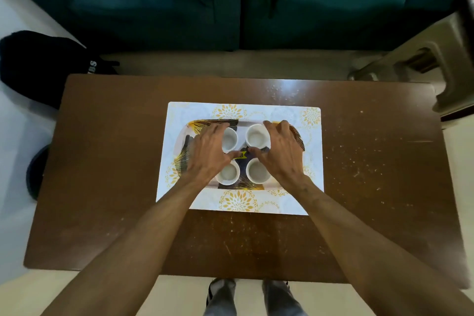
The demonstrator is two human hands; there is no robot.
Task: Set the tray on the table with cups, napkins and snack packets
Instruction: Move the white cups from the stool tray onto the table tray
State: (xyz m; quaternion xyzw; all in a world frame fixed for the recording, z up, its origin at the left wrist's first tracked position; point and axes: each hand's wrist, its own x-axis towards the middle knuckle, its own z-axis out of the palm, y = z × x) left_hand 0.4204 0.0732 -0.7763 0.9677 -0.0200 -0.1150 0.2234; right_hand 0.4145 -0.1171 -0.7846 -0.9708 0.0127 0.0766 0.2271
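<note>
A tray point(218, 122) with a black and gold pattern lies on a white floral placemat point(256, 110) in the middle of the brown table point(372, 161). Several white cups stand on it in a square. My left hand point(207, 151) curls round the far left cup point(229, 139), fingers behind it and thumb in front. In the same way my right hand point(279, 151) grips the far right cup point(256, 137). The near left cup point(228, 174) and near right cup point(259, 172) stand untouched. A small yellow label point(241, 154) shows between my thumbs. No napkins or snack packets are in view.
A teal sofa point(230, 2) runs along the far side of the table. On the floor at the left lies a black bag point(38, 64). A beige plastic stool point(436, 64) stands at the far right. My feet point(223, 295) are at the table's near edge.
</note>
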